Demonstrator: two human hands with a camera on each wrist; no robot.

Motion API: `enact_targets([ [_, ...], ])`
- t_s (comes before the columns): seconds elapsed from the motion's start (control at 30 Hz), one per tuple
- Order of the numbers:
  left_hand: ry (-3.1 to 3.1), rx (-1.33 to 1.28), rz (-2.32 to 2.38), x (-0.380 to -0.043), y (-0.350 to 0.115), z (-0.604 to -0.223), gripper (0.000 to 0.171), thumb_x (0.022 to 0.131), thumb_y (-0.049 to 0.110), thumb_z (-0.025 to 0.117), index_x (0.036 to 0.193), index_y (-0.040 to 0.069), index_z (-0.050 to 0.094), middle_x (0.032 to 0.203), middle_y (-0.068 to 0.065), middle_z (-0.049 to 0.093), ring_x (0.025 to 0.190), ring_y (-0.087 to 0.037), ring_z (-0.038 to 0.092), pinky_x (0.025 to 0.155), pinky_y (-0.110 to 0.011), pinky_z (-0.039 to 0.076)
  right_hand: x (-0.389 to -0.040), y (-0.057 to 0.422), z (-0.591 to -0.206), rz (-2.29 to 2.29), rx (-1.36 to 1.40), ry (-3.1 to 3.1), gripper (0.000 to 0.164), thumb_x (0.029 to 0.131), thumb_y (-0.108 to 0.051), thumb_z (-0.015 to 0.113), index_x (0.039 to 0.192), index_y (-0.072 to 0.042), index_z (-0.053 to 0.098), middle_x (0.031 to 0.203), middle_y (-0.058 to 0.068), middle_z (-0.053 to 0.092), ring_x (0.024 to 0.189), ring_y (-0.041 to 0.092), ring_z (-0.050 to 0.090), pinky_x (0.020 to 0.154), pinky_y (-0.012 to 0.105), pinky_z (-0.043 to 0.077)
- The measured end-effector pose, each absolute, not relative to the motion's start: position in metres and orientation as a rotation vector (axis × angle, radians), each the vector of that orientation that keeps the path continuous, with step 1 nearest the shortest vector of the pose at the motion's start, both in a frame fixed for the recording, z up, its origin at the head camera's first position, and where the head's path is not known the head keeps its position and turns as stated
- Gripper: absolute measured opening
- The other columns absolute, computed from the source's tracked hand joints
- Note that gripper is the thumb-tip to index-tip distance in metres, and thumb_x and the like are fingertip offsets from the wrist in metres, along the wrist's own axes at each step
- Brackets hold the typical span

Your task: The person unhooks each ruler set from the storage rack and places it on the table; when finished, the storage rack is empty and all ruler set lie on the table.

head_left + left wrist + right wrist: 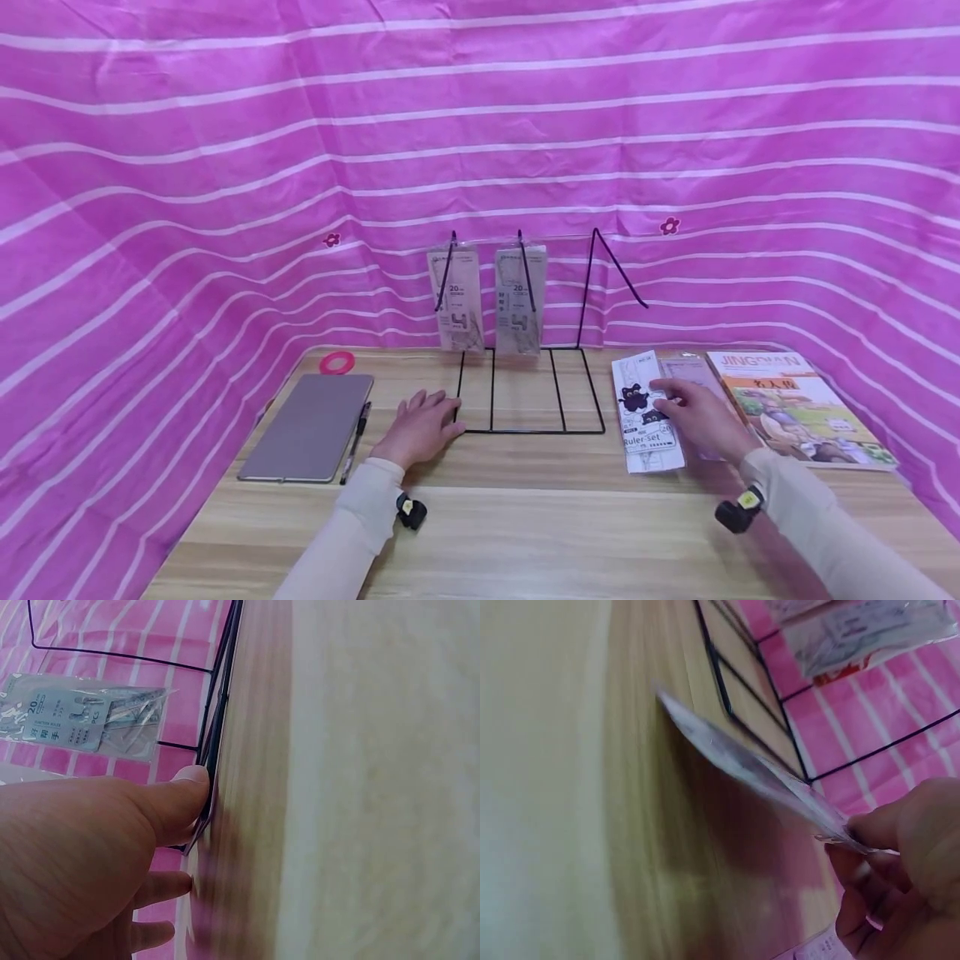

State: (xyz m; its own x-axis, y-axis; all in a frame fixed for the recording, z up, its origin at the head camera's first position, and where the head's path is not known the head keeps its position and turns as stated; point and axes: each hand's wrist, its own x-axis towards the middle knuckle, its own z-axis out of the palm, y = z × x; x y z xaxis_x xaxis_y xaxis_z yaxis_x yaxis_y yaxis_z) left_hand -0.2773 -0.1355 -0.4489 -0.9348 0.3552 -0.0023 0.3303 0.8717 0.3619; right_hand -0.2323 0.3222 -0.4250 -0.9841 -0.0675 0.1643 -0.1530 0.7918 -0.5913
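Observation:
My right hand (697, 412) pinches a ruler-set packet (643, 421) by its edge, thumb on one face and fingers behind, as the right wrist view shows. The packet has black cat drawings and is lifted at a tilt over the wooden table. On the left, my left hand (423, 425) rests at the front left corner of a black wire rack (528, 431), fingers extended and thumb touching the wire. Two clear ruler packets (459, 300) (520, 300) hang from the rack's left and middle hooks. The right hook (618, 267) carries nothing.
Right of the held packet lie a purple packet (693, 372) and magazines (810, 408). Left of the rack are a grey notebook (307, 429), a black pen (356, 442) and a pink ring (337, 362). A pink striped cloth (480, 125) surrounds the table (525, 533).

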Motion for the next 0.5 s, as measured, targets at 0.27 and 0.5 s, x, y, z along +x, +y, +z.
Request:
enact_targets([
  [0.27, 2.968, 0.541, 0.567, -0.276, -0.135, -0.449, 0.055, 0.106, 0.043, 0.060, 0.155, 0.018, 0.053, 0.167, -0.018, 0.040, 0.157, -0.051, 0.026, 0.126, -0.076, 0.014, -0.263, 0.325, -0.435, 0.826, 0.123, -2.937, 0.041, 0.103, -0.015, 0.061, 0.137, 0.007, 0.062, 0.129, 0.031, 0.068, 0.114, 0.045, 0.068, 0.102, 0.064, 0.051],
  [0.5, 2.975, 0.528, 0.561, -0.278, -0.136, -0.451, 0.056, 0.106, 0.044, 0.060, 0.155, 0.019, 0.053, 0.167, -0.017, 0.040, 0.158, -0.050, 0.025, 0.126, -0.075, 0.014, -0.276, 0.330, -0.445, 0.787, 0.032, -2.977, 0.038, 0.102, -0.014, 0.057, 0.132, 0.009, 0.061, 0.122, 0.034, 0.065, 0.104, 0.040, 0.066, 0.095, 0.061, 0.053],
])
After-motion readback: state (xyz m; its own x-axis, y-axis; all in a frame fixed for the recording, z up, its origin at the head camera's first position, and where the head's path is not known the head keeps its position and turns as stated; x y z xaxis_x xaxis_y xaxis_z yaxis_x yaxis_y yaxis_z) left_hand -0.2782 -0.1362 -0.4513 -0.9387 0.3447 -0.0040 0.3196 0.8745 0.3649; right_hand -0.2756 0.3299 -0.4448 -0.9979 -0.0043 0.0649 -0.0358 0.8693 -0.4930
